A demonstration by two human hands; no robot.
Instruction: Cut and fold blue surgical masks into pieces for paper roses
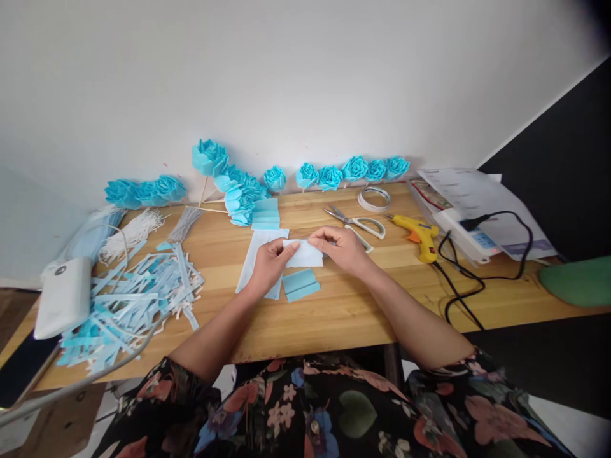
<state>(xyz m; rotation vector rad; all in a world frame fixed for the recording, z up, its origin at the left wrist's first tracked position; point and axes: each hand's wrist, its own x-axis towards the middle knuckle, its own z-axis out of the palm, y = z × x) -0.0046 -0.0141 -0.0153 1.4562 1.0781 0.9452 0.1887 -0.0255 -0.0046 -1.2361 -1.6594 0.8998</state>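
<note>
Between my two hands is a small white piece of mask fabric. My left hand pinches its upper left edge with the thumb on top. At its upper right, my right hand pinches the edge between thumb and finger. Just below lies a blue pleated piece of fabric on the wooden table. A longer pale strip of the fabric lies partly under my left hand, with another blue pleated piece beyond it. Scissors with white handles rest behind my right hand.
Blue fabric flowers line the wall. A heap of cut strips, grey wires and a white device are at left. At right are a roll of tape, a yellow glue gun and a power strip with black cords.
</note>
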